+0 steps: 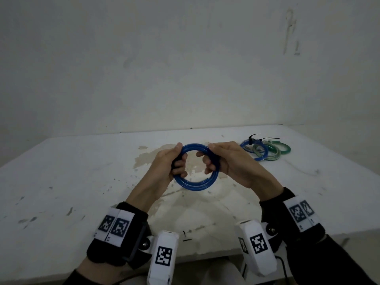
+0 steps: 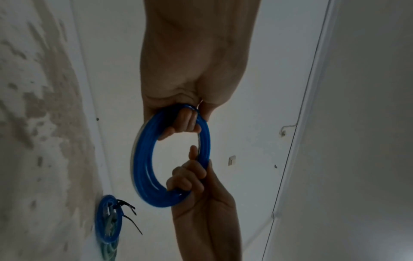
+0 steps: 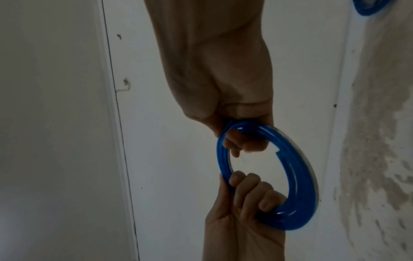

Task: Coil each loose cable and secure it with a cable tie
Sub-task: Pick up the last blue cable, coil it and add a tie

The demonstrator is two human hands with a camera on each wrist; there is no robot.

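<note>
You are holding a glossy translucent blue plastic cable (image 1: 196, 185) wound into a round coil of several stacked turns, with one cut end showing on its inner edge at the lower right. No tie shows on this coil. It hangs in the air above the stained white table (image 1: 82, 182), over the brownish worn patch in the tabletop.

Your left hand (image 1: 167, 166) grips the coil's left side: the fingers (image 2: 181, 121) are curled through the opening and the thumb lies over the top of the turns. Your right hand (image 1: 228, 161) grips the opposite side in the same way, with its fingers (image 3: 243, 143) hooked through the ring and clenched on the cable.

The coil is tilted, its open face turned up toward you; its top edge sits farther from you than its bottom edge. Being round, it has no clear long axis.

Just to the right of the coil and a little beyond it, a pile of bundled blue, grey and green cable coils (image 1: 265, 150) lies flat on the table, with black cable ties (image 1: 255, 137) sticking up from it.
</note>
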